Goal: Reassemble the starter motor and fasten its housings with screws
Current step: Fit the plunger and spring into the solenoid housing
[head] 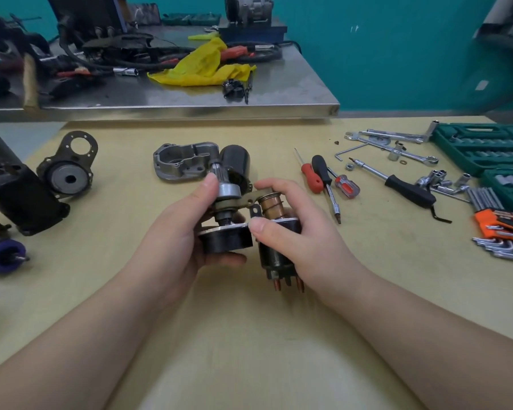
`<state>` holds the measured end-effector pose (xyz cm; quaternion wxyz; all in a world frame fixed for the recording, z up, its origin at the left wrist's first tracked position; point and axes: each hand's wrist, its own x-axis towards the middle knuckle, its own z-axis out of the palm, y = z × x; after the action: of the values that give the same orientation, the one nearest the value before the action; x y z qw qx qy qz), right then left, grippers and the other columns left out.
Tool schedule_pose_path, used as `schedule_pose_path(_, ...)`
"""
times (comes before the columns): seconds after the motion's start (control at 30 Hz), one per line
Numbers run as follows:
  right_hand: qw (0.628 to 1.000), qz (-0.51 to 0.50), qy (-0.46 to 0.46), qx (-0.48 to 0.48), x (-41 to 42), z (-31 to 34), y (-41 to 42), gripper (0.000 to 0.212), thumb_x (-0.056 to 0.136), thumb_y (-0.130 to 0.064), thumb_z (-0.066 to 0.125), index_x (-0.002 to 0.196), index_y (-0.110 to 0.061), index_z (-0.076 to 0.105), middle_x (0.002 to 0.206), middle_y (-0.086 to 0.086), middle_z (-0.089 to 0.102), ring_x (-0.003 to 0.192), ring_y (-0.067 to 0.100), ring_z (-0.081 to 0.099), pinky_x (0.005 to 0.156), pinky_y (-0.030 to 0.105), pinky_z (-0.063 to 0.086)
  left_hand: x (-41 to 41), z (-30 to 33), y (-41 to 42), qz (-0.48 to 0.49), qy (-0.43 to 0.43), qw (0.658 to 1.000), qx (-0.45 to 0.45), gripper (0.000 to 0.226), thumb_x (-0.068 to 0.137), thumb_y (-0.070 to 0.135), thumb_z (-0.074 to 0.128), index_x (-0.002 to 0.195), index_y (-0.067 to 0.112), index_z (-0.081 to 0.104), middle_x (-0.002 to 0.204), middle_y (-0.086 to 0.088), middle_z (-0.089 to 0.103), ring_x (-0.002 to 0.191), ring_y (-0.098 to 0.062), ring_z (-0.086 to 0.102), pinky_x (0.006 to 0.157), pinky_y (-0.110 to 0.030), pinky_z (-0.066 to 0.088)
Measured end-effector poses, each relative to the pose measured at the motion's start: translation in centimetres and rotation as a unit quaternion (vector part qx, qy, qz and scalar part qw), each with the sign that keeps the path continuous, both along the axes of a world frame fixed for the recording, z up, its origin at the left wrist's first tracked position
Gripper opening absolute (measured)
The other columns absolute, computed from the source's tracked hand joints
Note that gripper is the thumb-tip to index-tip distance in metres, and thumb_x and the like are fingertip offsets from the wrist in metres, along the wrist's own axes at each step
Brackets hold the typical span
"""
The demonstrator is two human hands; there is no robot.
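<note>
Above the middle of the pale yellow wooden desk point(367, 276), both hands hold a partly assembled starter motor. The left hand point(187, 229) curls around the black cylindrical gear section with its bright metal rim point(224, 239), thumb pressed on the silver steel drive collar point(227, 192) from which a short splined shaft rises. The right hand point(296, 229) grips the black solenoid cylinder with copper-coloured plunger and copper terminal studs point(274, 232), its thumb pinching the solenoid's silver flange. A dull brownish metal fork lever point(251, 198) links the collar to the plunger.

Just behind the hands, toward the desk's far edge, lies a grey cast-aluminium nose housing point(181, 162), rough and ribbed, with a glossy black round motor can point(234, 159) beside it. Near the left edge sit a black motor with a flat perforated mounting plate point(70, 170) and a black boxy casing point(21, 199).

Toward the right edge lie red- and black-handled screwdrivers point(317, 176), a chrome ratchet with black grip point(403, 184), hex keys in an orange holder point(498, 232), and green plastic socket cases point(483, 149). No writing is legible.
</note>
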<state>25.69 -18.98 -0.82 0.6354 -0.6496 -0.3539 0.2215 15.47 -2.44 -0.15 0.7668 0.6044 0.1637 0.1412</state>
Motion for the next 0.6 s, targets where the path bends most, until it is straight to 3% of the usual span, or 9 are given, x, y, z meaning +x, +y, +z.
schedule_pose_path(0.13, 1.0, -0.014, -0.014, 0.0, -0.27, 0.04, -0.02, 0.041, 0.089, -0.048, 0.077, 0.126, -0.048, 0.058, 0.097, -0.017, 0.074, 0.087, 0.003, 0.072, 0.07, 0.019, 0.057, -0.11, 0.0, 0.21, -0.015, -0.009, 1.0, -0.008, 0.064, 0.087, 0.072, 0.066, 0.121, 0.018, 0.076, 0.126, -0.018, 0.074, 0.115, -0.04, 0.072, 0.087, -0.059, 0.062)
schedule_pose_path(0.43, 0.999, -0.032, -0.025, 0.0, -0.47, 0.22, -0.12, 0.034, 0.088, -0.049, 0.078, 0.116, -0.045, 0.058, 0.091, -0.015, 0.073, 0.077, 0.005, 0.071, 0.063, 0.022, 0.056, -0.18, -0.2, 0.01, -0.034, -0.043, 0.997, -0.047, 0.055, 0.092, 0.064, 0.067, 0.114, 0.014, 0.078, 0.127, -0.022, 0.073, 0.118, -0.041, 0.071, 0.088, -0.051, 0.062)
schedule_pose_path(0.6, 0.999, -0.029, -0.026, 0.008, -0.43, 0.18, -0.11, 0.033, 0.088, -0.045, 0.079, 0.115, -0.045, 0.06, 0.092, -0.012, 0.075, 0.078, 0.009, 0.073, 0.064, 0.025, 0.059, -0.22, -0.43, 0.02, -0.04, -0.049, 0.997, -0.054, 0.063, 0.094, 0.056, 0.068, 0.128, 0.003, 0.068, 0.132, -0.027, 0.068, 0.121, -0.046, 0.067, 0.091, -0.055, 0.061)
